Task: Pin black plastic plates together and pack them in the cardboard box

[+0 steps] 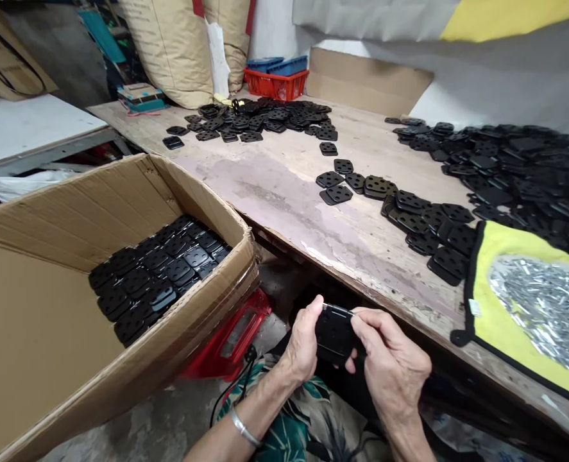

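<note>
- Cardboard box (38, 301) with stacked black plates inside; I see no readable writing on it.
- Sack (169, 51): printing too faint to read.
- My left hand (303, 340), thumb up, pinches the left edge of a black hinged plate (333, 337), upright above my lap.
- My right hand (394, 359), angled inward, pinches its upper right corner.
- Yellow cloth (510, 240) under metal pins (544, 308); its white tag (475, 308) is illegible.

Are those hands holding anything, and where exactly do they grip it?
Yes, a black plate with holes: the left hand grips its left side, the right hand its upper right corner.
</note>
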Tool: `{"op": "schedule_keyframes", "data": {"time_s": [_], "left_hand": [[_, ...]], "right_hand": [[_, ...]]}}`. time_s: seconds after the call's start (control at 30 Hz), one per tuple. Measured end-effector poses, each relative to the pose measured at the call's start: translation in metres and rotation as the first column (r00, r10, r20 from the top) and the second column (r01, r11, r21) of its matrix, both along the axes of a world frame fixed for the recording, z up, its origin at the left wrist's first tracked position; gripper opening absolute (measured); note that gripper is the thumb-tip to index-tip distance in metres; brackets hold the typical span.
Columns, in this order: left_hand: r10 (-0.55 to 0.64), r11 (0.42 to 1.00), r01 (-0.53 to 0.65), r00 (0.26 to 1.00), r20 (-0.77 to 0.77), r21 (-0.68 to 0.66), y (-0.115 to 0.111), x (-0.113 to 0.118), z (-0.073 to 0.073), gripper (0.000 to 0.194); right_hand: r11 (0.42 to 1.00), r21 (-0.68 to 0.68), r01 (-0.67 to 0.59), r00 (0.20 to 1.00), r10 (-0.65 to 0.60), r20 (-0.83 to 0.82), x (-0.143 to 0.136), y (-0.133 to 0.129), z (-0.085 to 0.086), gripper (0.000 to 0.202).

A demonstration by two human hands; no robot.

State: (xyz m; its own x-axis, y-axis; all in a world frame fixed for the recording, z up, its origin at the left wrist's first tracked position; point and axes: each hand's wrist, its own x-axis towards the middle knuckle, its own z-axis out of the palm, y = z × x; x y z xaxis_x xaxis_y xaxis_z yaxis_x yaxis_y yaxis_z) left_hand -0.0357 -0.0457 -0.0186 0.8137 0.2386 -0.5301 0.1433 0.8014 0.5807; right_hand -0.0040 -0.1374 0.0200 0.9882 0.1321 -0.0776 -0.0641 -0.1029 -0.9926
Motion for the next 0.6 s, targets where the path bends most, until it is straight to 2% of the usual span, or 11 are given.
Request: {"op": "schedule_keyframes", "data": {"time_s": [0.13,0.23,0.3,0.37,0.5,0.53,0.6], "left_hand": [[-0.052,0.999,0.051,0.998,-0.031,-0.005,0.007,-0.002,0.007,0.053],[0.016,1.000,-0.016,1.000,-0.002,-0.019,0.014,-0.005,0.022,0.051],[0.068,0.998,-0.069,0.997,0.034,0.014,0.019,-0.010,0.035,0.049],[0.081,0.993,-0.085,0.995,0.054,0.083,0.027,-0.019,0.051,0.042],[-0.031,0.952,0.032,0.999,-0.008,0.305,0.051,-0.049,0.083,0.031],[-0.058,0.937,0.061,0.998,-0.019,0.345,0.060,-0.058,0.092,0.031],[-0.085,0.920,0.083,0.996,-0.012,0.383,0.079,-0.078,0.113,0.030]], "right_hand": [[0.991,0.081,-0.107,0.991,0.113,-0.075,0.002,0.001,-0.006,0.022],[0.985,0.081,-0.154,0.986,0.159,-0.056,0.011,0.005,-0.008,0.025],[0.981,0.100,-0.167,0.984,0.173,-0.049,0.018,0.010,-0.003,0.023],[0.967,0.160,-0.196,0.972,0.213,-0.100,0.023,0.017,0.006,0.024],[0.922,0.191,-0.336,0.890,0.378,-0.256,0.027,0.035,0.035,0.031],[0.896,0.174,-0.408,0.853,0.442,-0.277,0.028,0.042,0.043,0.033],[0.806,0.138,-0.575,0.762,0.589,-0.269,0.029,0.059,0.060,0.035]]}}
